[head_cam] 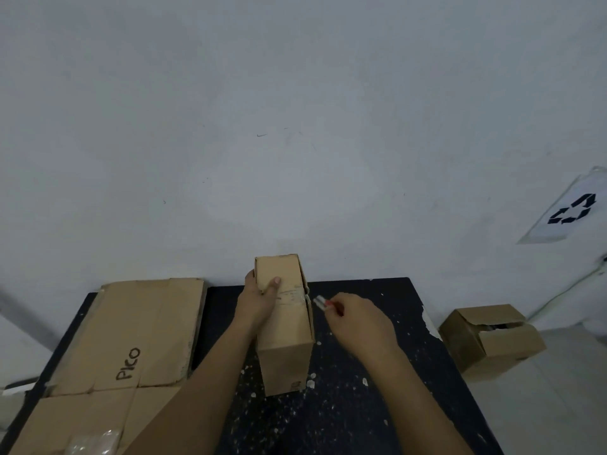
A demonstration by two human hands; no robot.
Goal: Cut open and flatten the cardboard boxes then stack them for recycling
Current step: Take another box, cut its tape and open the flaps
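1. At the far left, flattened cardboard (pixel 131 336) lies on the left part of the black table (pixel 354 415), its near end running out of view at the bottom edge. "PICO" is handwritten on it in dark marker, and a patch of clear tape shows at its near end.
2. The black table is speckled with pale flecks and stands against a plain white wall (pixel 295 126).
3. The left hand (pixel 259 298) grips the far left top edge of the narrow box, thumb lying over the top face and fingers wrapped round the left side.
4. The narrow box (pixel 284 339) stands upright at the middle of the table, long and thin, running from near to far, its far end close to the wall. Worn tape crosses its top face, and its right-hand top edge looks parted.
5. The right hand (pixel 358 318) hovers just right of the box, fingers curled round a small cutter (pixel 323 304) with a red and pale end that points at the box's upper right edge. Whether the tip touches the cardboard cannot be told.
6. Right of the table, an open box (pixel 492 339) sits lower down, flaps loose.
7. At the far right a white sheet with a recycling symbol (pixel 571 210) hangs on the wall.
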